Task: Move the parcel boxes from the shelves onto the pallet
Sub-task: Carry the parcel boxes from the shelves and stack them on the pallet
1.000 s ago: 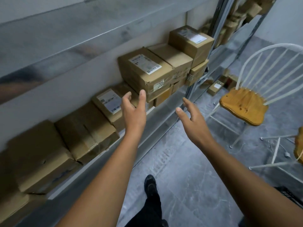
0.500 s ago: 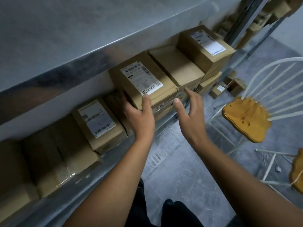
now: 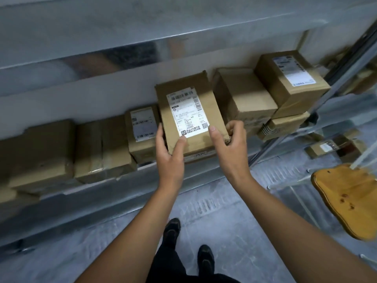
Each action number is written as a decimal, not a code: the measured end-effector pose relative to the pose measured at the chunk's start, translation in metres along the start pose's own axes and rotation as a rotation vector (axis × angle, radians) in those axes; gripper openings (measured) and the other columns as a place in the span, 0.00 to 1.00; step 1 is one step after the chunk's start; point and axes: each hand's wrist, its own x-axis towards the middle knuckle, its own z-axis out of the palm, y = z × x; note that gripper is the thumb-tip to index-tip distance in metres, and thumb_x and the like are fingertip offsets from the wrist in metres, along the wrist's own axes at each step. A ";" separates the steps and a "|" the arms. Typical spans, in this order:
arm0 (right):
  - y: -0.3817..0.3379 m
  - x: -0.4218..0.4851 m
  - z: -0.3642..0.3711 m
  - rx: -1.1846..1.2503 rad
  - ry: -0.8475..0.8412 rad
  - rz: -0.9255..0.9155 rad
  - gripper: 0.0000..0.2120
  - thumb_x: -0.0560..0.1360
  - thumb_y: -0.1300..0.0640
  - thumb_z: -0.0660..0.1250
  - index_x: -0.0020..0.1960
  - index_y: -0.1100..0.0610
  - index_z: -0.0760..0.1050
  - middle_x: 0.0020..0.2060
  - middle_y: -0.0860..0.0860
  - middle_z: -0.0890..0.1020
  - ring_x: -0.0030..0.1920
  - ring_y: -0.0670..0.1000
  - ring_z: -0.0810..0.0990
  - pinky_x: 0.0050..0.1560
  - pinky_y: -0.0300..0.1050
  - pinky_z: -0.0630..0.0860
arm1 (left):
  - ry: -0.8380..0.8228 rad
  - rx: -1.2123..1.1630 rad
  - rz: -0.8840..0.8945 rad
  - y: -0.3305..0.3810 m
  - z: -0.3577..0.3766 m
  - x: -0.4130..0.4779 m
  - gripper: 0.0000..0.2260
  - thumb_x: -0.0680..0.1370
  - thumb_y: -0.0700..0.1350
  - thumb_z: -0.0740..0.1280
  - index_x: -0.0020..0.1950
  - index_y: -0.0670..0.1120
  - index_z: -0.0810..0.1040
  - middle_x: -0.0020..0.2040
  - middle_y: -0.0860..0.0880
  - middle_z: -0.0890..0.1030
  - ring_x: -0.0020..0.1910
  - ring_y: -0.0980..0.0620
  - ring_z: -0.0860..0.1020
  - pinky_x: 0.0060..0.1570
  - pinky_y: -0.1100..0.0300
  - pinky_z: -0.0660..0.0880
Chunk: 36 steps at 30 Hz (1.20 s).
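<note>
A brown parcel box (image 3: 206,94) with a white shipping label sits on the metal shelf (image 3: 126,184), on top of another box. My left hand (image 3: 170,154) grips its left front corner, thumb on the label. My right hand (image 3: 228,144) grips its right front corner, fingers curled round the edge. More cardboard boxes line the shelf: a labelled one (image 3: 142,131) just left, plain ones (image 3: 102,148) further left, a plain box (image 3: 244,99) and a labelled box (image 3: 291,78) to the right. The pallet is not in view.
A shelf board (image 3: 142,48) hangs low above the boxes. A metal upright (image 3: 318,103) stands at the right of the bay. A wooden chair seat (image 3: 346,199) is at the right. My feet stand on the grey floor (image 3: 234,231) below.
Both hands reached from mid-air to the labelled box and closed on its front corners. The view swung to face the shelf squarely.
</note>
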 end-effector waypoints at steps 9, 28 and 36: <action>-0.017 -0.065 0.037 0.172 -0.342 -0.070 0.30 0.72 0.33 0.73 0.68 0.44 0.70 0.65 0.49 0.78 0.64 0.48 0.80 0.62 0.54 0.81 | 0.240 -0.009 0.142 0.014 -0.082 -0.075 0.34 0.77 0.59 0.73 0.80 0.56 0.66 0.68 0.62 0.80 0.67 0.58 0.79 0.59 0.64 0.79; -0.145 -0.359 0.297 0.300 -0.940 -0.283 0.36 0.74 0.39 0.74 0.78 0.45 0.67 0.69 0.44 0.78 0.67 0.43 0.79 0.67 0.53 0.79 | 0.787 -0.067 0.232 0.052 -0.467 -0.227 0.33 0.77 0.53 0.75 0.80 0.53 0.68 0.69 0.55 0.80 0.68 0.55 0.79 0.66 0.48 0.78; -0.181 -0.515 0.411 0.302 -1.154 -0.294 0.35 0.74 0.41 0.76 0.77 0.45 0.68 0.69 0.47 0.78 0.69 0.48 0.79 0.68 0.57 0.78 | 0.979 -0.073 0.206 0.056 -0.637 -0.313 0.33 0.77 0.51 0.74 0.80 0.52 0.67 0.69 0.55 0.80 0.68 0.57 0.79 0.65 0.54 0.79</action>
